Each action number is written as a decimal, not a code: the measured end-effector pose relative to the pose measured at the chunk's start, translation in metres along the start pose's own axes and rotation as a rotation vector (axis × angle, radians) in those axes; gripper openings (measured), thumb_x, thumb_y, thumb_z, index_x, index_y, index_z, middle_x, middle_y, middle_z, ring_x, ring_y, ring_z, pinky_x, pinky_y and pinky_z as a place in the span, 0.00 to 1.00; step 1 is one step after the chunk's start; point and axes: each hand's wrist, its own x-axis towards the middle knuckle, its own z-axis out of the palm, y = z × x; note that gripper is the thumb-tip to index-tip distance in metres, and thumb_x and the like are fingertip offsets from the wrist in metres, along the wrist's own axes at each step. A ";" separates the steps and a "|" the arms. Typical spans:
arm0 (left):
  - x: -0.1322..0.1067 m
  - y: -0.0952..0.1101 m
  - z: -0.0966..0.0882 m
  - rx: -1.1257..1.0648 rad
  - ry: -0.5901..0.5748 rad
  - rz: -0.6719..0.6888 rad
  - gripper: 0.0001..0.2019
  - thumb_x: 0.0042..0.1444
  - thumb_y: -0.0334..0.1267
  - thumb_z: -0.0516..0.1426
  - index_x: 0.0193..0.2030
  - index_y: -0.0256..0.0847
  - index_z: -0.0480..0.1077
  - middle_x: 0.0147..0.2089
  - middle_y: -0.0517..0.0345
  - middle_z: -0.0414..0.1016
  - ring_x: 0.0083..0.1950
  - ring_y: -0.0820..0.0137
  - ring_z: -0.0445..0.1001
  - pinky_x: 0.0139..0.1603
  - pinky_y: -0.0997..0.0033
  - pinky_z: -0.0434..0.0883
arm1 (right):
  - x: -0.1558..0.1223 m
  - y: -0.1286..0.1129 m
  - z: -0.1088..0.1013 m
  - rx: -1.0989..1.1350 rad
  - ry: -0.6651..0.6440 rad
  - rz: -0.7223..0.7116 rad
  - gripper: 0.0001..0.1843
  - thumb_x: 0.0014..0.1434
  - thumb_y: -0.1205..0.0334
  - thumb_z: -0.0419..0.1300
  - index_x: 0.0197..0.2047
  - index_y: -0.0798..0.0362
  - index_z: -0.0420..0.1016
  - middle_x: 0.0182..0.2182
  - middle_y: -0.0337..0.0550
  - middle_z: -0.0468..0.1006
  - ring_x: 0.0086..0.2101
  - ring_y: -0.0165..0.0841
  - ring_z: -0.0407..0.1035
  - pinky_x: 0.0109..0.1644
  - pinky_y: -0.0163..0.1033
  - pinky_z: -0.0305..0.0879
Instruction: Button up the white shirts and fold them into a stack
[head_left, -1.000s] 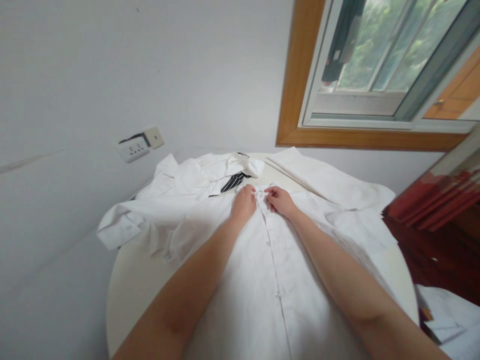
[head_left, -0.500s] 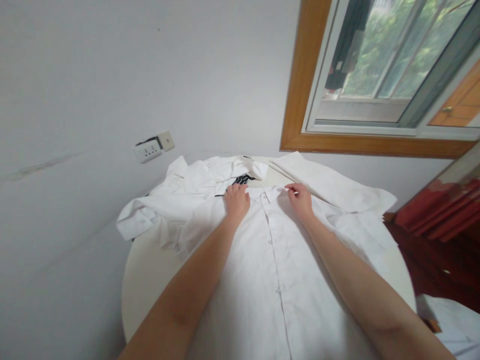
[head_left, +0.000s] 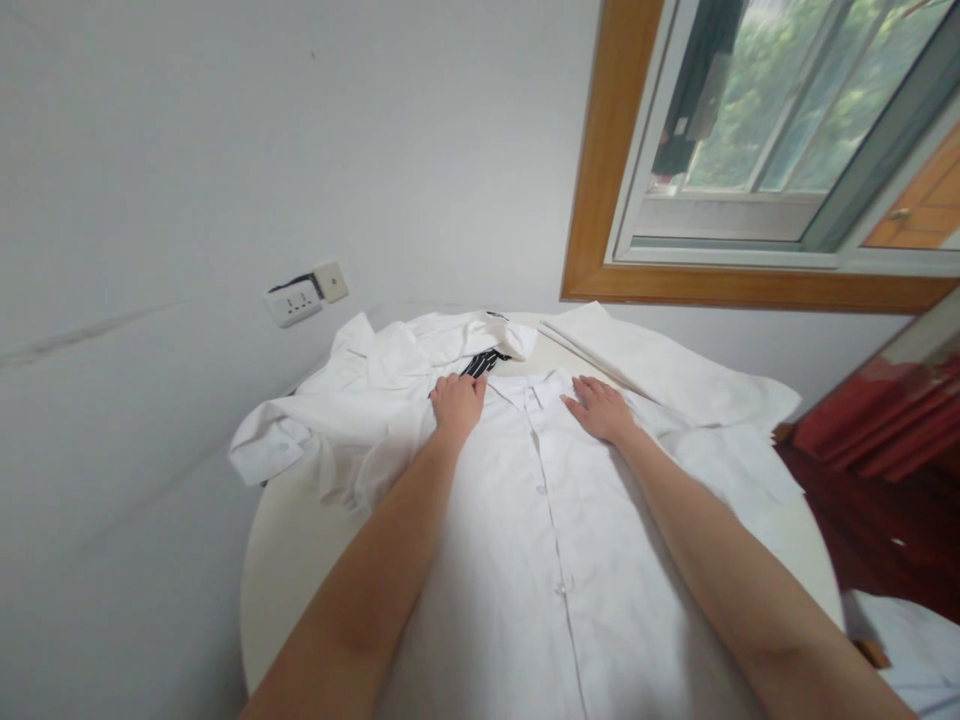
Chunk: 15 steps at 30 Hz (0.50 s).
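A white buttoned shirt lies front up on a round white table, its collar toward the wall. My left hand rests flat on the left shoulder by the collar, fingers stretched out. My right hand lies flat on the right shoulder, fingers spread. Neither hand holds anything. The button placket runs down between my forearms.
More white garments are heaped at the table's far left, with a black-and-white striped piece among them. A folded white cloth lies at the far right. A wall socket, a wood-framed window and dark red furniture surround the table.
My hands left the collar buttons at the centre and moved apart. They went from pinching the collar to lying flat on the shirt's shoulders.
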 end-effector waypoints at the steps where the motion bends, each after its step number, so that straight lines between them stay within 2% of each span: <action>1: 0.000 0.000 0.000 -0.007 -0.011 0.013 0.22 0.64 0.54 0.47 0.42 0.42 0.76 0.46 0.44 0.74 0.53 0.51 0.67 0.51 0.52 0.64 | -0.001 0.000 -0.001 0.003 0.034 0.003 0.35 0.67 0.44 0.46 0.69 0.56 0.56 0.64 0.57 0.63 0.63 0.44 0.56 0.65 0.49 0.51; 3: 0.001 -0.001 0.001 -0.020 -0.031 0.042 0.18 0.61 0.53 0.53 0.42 0.43 0.76 0.47 0.45 0.73 0.54 0.51 0.66 0.52 0.52 0.64 | -0.004 -0.001 -0.004 0.008 0.110 -0.044 0.35 0.66 0.46 0.49 0.70 0.55 0.54 0.64 0.56 0.64 0.63 0.43 0.55 0.65 0.48 0.51; 5: 0.001 -0.001 0.002 -0.027 -0.046 0.058 0.14 0.58 0.51 0.56 0.41 0.44 0.75 0.48 0.46 0.72 0.55 0.52 0.65 0.53 0.54 0.64 | -0.007 -0.003 -0.007 -0.003 0.133 -0.135 0.30 0.66 0.47 0.49 0.67 0.49 0.62 0.65 0.51 0.62 0.66 0.42 0.50 0.67 0.50 0.47; 7: 0.001 -0.001 0.002 -0.029 -0.050 0.071 0.11 0.59 0.47 0.57 0.42 0.44 0.74 0.48 0.47 0.71 0.55 0.53 0.65 0.53 0.56 0.64 | -0.008 -0.005 -0.008 -0.022 0.075 -0.152 0.27 0.67 0.45 0.46 0.64 0.45 0.67 0.67 0.47 0.58 0.68 0.44 0.44 0.68 0.55 0.43; 8: 0.001 0.000 0.003 -0.029 -0.046 0.082 0.10 0.59 0.46 0.57 0.42 0.45 0.73 0.48 0.48 0.71 0.54 0.54 0.65 0.52 0.56 0.63 | -0.008 -0.006 -0.007 -0.027 0.027 -0.122 0.28 0.67 0.43 0.44 0.64 0.43 0.66 0.68 0.47 0.56 0.68 0.46 0.43 0.67 0.58 0.42; 12: 0.000 0.006 0.001 0.012 -0.012 0.129 0.08 0.60 0.42 0.55 0.44 0.46 0.70 0.48 0.48 0.70 0.54 0.54 0.64 0.52 0.56 0.62 | -0.001 -0.006 -0.004 -0.025 -0.139 -0.015 0.33 0.67 0.38 0.39 0.70 0.40 0.55 0.71 0.48 0.47 0.69 0.48 0.39 0.67 0.63 0.39; 15: -0.002 0.013 -0.006 0.064 0.003 0.203 0.09 0.61 0.38 0.53 0.47 0.43 0.69 0.49 0.44 0.70 0.57 0.52 0.63 0.54 0.53 0.60 | 0.004 -0.004 -0.004 -0.007 -0.155 -0.019 0.33 0.67 0.38 0.39 0.70 0.40 0.54 0.71 0.48 0.46 0.69 0.48 0.38 0.67 0.62 0.39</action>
